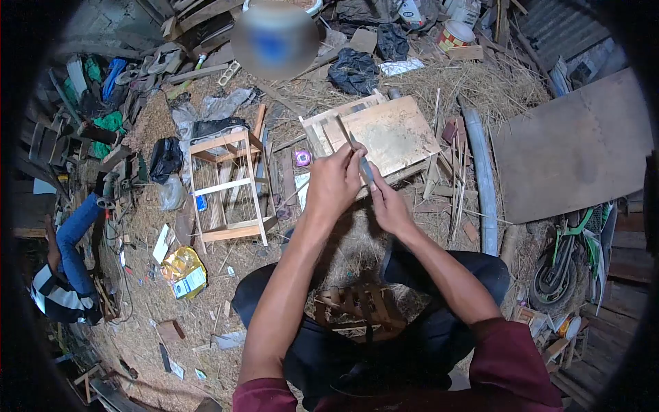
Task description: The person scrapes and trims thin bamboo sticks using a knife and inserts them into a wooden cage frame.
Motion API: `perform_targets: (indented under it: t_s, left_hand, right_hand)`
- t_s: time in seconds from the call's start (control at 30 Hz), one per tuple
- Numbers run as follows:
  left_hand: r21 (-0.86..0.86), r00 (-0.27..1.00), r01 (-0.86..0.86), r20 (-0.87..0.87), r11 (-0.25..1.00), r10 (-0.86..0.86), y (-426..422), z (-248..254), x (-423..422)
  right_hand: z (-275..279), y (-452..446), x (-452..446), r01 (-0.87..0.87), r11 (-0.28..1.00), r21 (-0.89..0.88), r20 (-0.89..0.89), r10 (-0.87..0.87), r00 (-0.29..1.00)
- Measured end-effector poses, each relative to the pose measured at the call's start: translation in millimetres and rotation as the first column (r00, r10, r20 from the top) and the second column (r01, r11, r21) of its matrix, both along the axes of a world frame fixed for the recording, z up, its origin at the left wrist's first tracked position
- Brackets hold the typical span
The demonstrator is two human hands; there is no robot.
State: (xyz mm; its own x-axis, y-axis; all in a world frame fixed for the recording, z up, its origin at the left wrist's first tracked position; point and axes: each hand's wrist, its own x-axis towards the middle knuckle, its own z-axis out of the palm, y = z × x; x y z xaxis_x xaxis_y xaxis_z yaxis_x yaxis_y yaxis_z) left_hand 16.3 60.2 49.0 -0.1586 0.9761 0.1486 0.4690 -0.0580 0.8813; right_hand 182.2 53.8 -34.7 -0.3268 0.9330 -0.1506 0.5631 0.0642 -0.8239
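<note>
My left hand (pixel 334 180) is closed around a thin wooden strip (pixel 343 128), whose far end points up and away from me. Just to the right, my right hand (pixel 391 209) pinches a narrow bluish-grey flat piece (pixel 368 169) that lies against the strip. Whether this piece is a blade or something else I cannot make out. Beyond both hands is a low wooden bench (pixel 395 134) with a pale board top. A small wooden frame (pixel 226 185) with slim legs stands to the left of my left forearm.
Straw and shavings cover the ground. A large flat board (pixel 576 147) leans at the right above a green motorbike (pixel 566 257). A grey pipe (pixel 480 182) lies beside the bench. Another person in blue jeans (pixel 79 223) is at far left. A gold packet (pixel 184 271) lies nearby.
</note>
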Motion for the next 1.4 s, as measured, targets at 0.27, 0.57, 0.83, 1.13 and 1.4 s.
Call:
perform_targets:
  t_s: [0.27, 0.57, 0.83, 1.13, 1.4]
  left_hand:
    - [0.005, 1.0, -0.011, -0.014, 1.0, 0.011, 1, -2, -8]
    - [-0.038, 0.999, -0.025, -0.035, 0.999, 0.024, -2, 9, 2]
    - [0.045, 0.998, -0.023, 0.052, 0.999, 0.021, -3, -4, 1]
    - [0.07, 0.999, -0.045, 0.008, 0.997, 0.044, -9, -8, 5]
    - [0.021, 0.994, -0.068, -0.081, 0.998, 0.069, -2, 2, -7]
  right_hand:
    - [5, 2, -3, -0.062, 0.997, -0.043, 0.19, 0.069, 0.979]
    - [-17, 9, 11, -0.065, 0.993, 0.097, -0.066, 0.071, 0.995]
    - [-34, 3, 10, -0.048, 0.979, 0.196, -0.113, 0.071, 0.991]
    - [-26, -9, 17, -0.05, 0.998, 0.046, 0.013, 0.05, 0.999]
    - [-42, -13, 20, -0.054, 0.998, 0.034, 0.097, 0.05, 0.994]
